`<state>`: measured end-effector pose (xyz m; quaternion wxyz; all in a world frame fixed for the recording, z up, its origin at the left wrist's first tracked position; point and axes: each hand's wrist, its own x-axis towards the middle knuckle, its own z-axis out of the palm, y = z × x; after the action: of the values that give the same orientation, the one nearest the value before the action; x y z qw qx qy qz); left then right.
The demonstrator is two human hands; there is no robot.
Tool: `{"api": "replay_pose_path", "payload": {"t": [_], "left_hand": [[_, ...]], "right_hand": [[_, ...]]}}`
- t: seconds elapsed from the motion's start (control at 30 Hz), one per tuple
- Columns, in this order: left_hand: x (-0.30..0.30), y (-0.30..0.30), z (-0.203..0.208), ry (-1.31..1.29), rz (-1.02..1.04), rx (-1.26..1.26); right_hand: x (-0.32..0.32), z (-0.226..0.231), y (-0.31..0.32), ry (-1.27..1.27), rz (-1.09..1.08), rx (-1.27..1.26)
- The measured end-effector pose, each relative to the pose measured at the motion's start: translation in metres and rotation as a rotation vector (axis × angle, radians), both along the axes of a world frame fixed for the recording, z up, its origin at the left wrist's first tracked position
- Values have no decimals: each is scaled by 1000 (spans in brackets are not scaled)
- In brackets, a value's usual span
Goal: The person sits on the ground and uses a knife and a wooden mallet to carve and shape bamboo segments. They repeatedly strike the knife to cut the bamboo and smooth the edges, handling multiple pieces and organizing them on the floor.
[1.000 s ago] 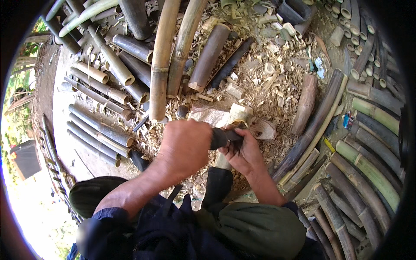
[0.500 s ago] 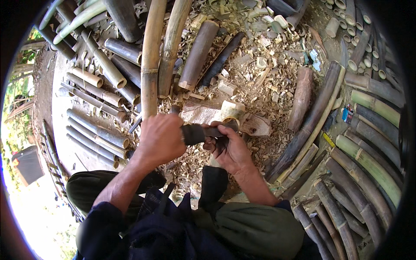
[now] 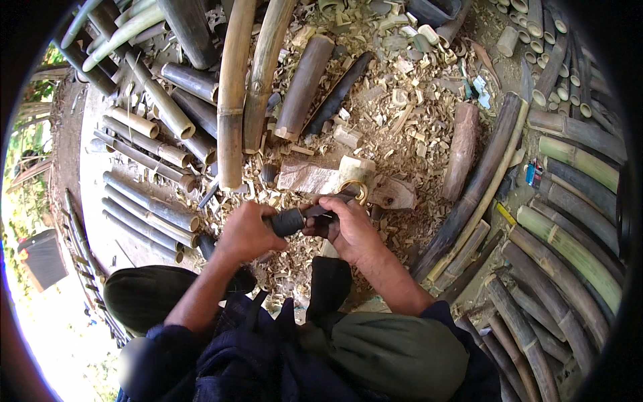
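Observation:
My left hand is closed around the back end of a knife's dark wrapped handle. The knife slants up to the right, toward my right hand. There my thumb and fingers grip the dark blade, and part of it is hidden by them. Just beyond my right fingertips is a short pale bamboo piece, at a notched wooden block lying on the ground. A thin yellowish curl or rim shows beside the blade tip; I cannot tell which it is.
Pale chips cover the ground. Two long bamboo poles extend away ahead of me. A log and a long dark bamboo pole lie to the right. Cut bamboo lengths are laid out left, with more stacked right.
My left hand has moved down toward me, tilting the knife handle lower on the left. The right hand keeps its grip and has shifted slightly. The yellowish curl or rim shows more clearly.

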<state>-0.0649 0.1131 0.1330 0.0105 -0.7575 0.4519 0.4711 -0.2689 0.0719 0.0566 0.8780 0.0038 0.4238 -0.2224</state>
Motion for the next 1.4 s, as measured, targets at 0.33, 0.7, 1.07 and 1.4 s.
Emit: {"api": "replay_pose_path", "payload": {"t": [0.33,0.7,1.07,1.4], "left_hand": [[-48,-80,47,-498,-1101,-284],[20,2,-37,270,-402,154],[-119,94,-38,581,328,110],[16,-8,-24,-143,-231,46]], "right_hand": [[-10,-39,25,-555,-492,225],[-15,2,18,109,149,103],[-62,1,7,521,720,-345],[7,-10,17,33,-44,-53]]}}
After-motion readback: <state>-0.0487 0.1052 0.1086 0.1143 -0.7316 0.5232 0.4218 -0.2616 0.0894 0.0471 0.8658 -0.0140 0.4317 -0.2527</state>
